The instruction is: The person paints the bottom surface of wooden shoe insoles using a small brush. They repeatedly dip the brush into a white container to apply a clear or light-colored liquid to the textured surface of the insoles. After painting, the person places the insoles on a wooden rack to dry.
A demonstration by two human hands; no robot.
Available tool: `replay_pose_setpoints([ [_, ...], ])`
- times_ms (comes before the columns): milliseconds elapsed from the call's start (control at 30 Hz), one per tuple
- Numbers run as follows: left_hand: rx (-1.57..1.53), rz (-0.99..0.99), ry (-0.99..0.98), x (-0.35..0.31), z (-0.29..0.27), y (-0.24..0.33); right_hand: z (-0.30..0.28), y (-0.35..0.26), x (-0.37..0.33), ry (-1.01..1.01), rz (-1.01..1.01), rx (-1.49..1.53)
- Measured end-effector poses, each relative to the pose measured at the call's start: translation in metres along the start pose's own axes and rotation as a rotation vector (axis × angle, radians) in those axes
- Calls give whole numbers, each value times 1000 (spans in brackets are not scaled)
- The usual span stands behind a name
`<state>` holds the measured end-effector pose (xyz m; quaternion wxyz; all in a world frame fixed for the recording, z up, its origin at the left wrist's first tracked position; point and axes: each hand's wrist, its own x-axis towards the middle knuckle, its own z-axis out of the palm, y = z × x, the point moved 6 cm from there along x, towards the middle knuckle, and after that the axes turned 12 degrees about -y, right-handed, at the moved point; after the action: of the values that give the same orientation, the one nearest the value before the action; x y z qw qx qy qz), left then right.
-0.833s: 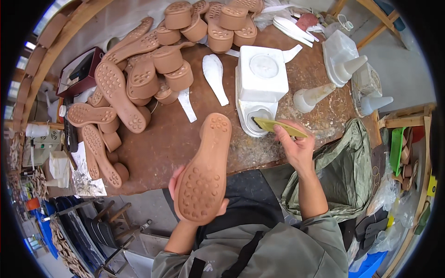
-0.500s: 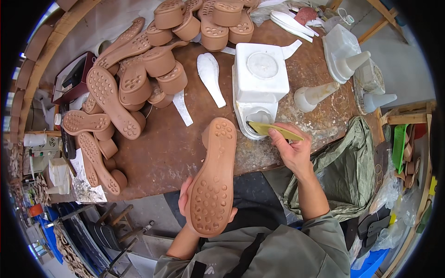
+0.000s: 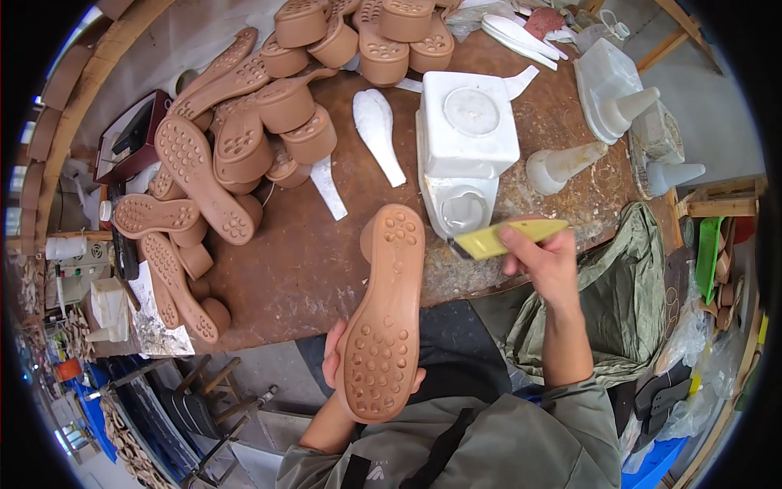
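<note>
My left hand [image 3: 332, 355] is wrapped round the forefoot of a brown heeled shoe sole [image 3: 380, 306], its dimpled underside facing up. The thumb and fingers show at the sole's two edges, and the palm is hidden beneath. My right hand [image 3: 547, 262] pinches a flat yellow brush [image 3: 487, 241] with a dark tip, blurred by motion. The tip hangs just in front of the small round cup of a white plastic glue pot [image 3: 472, 159], which stands on the brown worktable [image 3: 281, 281].
Many brown heeled soles [image 3: 244, 147] are heaped at the left and back. White insole pieces [image 3: 377, 134] lie between the heap and the pot. A white cone nozzle [image 3: 562, 167] and another white container [image 3: 607, 90] stand at the right. Green cloth [image 3: 611, 301] drapes by the table's edge.
The brush has come out of the pot's cup and moved toward me and to the right with my right hand. My left hand still holds the sole in nearly the same place.
</note>
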<state>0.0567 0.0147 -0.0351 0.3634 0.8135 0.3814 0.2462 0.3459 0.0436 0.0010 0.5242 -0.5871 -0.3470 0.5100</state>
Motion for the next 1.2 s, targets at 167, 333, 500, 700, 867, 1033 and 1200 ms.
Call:
replay_pose_setpoints([
  [167,-1117,-354,-210,2,-4,20,32,-48,-34,-22,-199,130],
  [333,-1648,-513,-335,-8,-14,61,65,-77,-45,-67,-424,-30],
  [500,-1673,-525,-376,-21,-16,70,70,-90,-67,-125,-504,-148],
  [700,-2346,-317,-425,-24,-7,87,64,-107,-74,-159,-454,-27],
  [867,-2169,-377,-455,-25,-10,95,56,-121,-61,-81,-508,55],
  [1033,-2001,-437,-474,-25,-12,97,60,-124,-80,-46,-612,-107],
  [1200,-1928,-461,-479,-26,-13,98,63,-122,-103,-65,-634,-348],
])
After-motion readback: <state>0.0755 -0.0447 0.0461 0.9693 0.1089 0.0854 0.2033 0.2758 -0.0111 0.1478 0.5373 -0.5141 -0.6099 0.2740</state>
